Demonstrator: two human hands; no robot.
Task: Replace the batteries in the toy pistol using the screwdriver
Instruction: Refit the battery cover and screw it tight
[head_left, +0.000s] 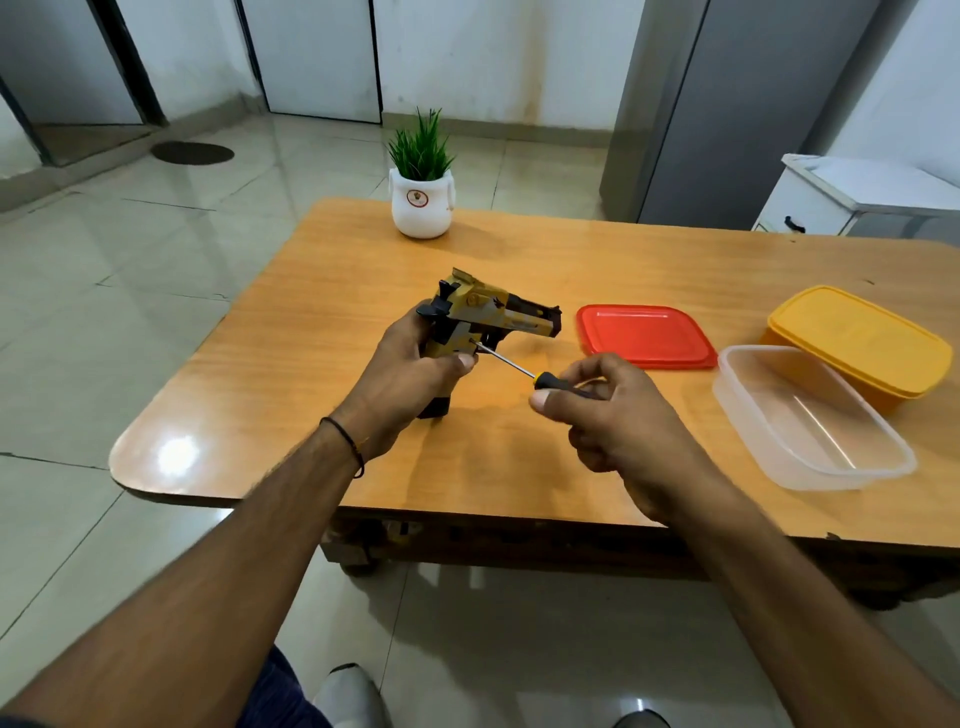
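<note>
A gold and black toy pistol (491, 317) is held above the middle of the wooden table (322, 291), barrel pointing right. My left hand (410, 382) is wrapped around its grip from the left, hiding most of the grip. My right hand (618, 421) pinches the black and yellow handle of a thin screwdriver (511, 364). The metal shaft runs up and left, and its tip touches a screw on the side of the pistol's grip. No batteries are in view.
A red lid (644, 335) lies flat to the right of the pistol. A clear plastic container (810, 415) sits open near the right front edge, with a lidded yellow box (862, 343) behind it. A white pot with a green plant (422, 200) stands at the far edge.
</note>
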